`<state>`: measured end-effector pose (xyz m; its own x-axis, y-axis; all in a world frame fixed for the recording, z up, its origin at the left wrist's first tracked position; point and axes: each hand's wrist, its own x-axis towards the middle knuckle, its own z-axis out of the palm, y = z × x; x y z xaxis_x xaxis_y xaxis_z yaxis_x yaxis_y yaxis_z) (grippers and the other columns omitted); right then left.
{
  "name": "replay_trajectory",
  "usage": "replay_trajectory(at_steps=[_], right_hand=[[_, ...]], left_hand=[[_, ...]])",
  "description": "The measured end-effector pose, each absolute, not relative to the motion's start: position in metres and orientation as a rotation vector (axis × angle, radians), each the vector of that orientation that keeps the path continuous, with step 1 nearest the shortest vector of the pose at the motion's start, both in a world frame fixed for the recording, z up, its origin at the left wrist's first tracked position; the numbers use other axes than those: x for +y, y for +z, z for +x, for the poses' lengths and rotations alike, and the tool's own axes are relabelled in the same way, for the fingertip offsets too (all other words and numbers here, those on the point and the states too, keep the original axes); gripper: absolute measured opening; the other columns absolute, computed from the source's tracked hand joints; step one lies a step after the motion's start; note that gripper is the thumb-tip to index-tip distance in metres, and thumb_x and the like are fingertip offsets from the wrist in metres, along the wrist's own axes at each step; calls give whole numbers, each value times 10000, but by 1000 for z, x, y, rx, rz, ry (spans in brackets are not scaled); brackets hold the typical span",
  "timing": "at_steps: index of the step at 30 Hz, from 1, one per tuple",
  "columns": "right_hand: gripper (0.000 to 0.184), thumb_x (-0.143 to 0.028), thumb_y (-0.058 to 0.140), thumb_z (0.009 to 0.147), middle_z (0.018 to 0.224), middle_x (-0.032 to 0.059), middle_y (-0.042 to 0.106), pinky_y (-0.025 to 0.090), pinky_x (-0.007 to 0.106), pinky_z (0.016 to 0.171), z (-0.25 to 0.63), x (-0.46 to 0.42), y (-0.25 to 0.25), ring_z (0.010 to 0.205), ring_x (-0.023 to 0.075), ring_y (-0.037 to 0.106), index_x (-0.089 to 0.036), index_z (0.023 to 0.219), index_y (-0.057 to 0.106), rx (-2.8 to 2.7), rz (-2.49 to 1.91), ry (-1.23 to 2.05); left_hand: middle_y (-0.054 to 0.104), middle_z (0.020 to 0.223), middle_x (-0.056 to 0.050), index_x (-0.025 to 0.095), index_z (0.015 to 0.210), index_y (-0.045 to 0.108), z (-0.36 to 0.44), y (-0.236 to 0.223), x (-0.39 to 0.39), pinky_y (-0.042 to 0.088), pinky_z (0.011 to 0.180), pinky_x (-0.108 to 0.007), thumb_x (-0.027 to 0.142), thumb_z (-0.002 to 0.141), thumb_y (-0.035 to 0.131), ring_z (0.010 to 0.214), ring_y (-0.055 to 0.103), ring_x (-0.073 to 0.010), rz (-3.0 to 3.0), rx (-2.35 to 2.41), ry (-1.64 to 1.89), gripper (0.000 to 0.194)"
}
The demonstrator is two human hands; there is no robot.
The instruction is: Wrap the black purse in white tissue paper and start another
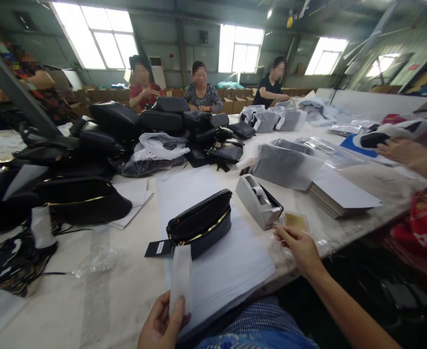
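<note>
My left hand [166, 317] is closed on a folded strip of white tissue paper [181, 278], which reaches up to the near end of a black bag [202, 220]. The bag has a gold zipper and lies on a stack of white paper sheets [235, 271]. A black tag [158, 248] sticks out from its left end. My right hand [299, 245] is at the front of a grey tape dispenser [255, 201], thumb and finger pinched on what looks like a clear piece of tape [277, 227]. A small yellowish square pack [296, 222] lies just behind that hand.
Black bags [126, 126] are piled at the back left. Grey paper-wrapped pieces [284, 162] and a stack of cards [344, 194] sit to the right. Dark straps [13, 261] lie at the left. A co-worker's arm [410, 152] reaches in from the right; several people sit or stand beyond.
</note>
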<state>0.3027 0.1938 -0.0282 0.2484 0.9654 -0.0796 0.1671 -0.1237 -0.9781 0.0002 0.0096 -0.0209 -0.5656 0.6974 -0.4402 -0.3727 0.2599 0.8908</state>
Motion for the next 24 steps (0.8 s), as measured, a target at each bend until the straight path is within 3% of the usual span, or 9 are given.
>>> replay_trajectory(at_steps=[4, 11, 19, 24], right_hand=[[346, -483, 729, 786, 767, 69, 702, 518, 278, 624, 255, 144, -6, 677, 172, 609, -154, 889, 756, -1424, -1353, 1183], [243, -409, 662, 867, 778, 42, 694, 484, 250, 680, 166, 95, 28, 735, 160, 620, -182, 873, 749, -1810, -818, 1757], [398, -487, 639, 837, 540, -8, 576, 378, 232, 510, 128, 104, 4, 528, 122, 502, -157, 615, 654, -1926, -1078, 1614], [309, -411, 579, 900, 714, 19, 694, 474, 249, 650, 135, 109, 3, 700, 172, 626, -177, 774, 736, -2037, -939, 1643]], left_hand=[[725, 919, -56, 144, 940, 658, 4, -17, 7, 586, 688, -271, 510, 638, 815, 844, 666, -198, 365, 1585, 1481, 500], [719, 974, -74, 143, 1032, 638, 2, -10, 2, 549, 745, -276, 453, 803, 698, 861, 668, -182, 553, 1551, 1435, 389], [718, 1011, -102, 139, 1032, 624, 1, -13, 1, 539, 773, -292, 398, 832, 677, 910, 678, -213, 639, 1541, 1473, 331], [721, 1022, -96, 146, 1055, 635, -1, -12, 0, 539, 739, -268, 422, 822, 685, 889, 677, -198, 563, 1493, 1460, 364]])
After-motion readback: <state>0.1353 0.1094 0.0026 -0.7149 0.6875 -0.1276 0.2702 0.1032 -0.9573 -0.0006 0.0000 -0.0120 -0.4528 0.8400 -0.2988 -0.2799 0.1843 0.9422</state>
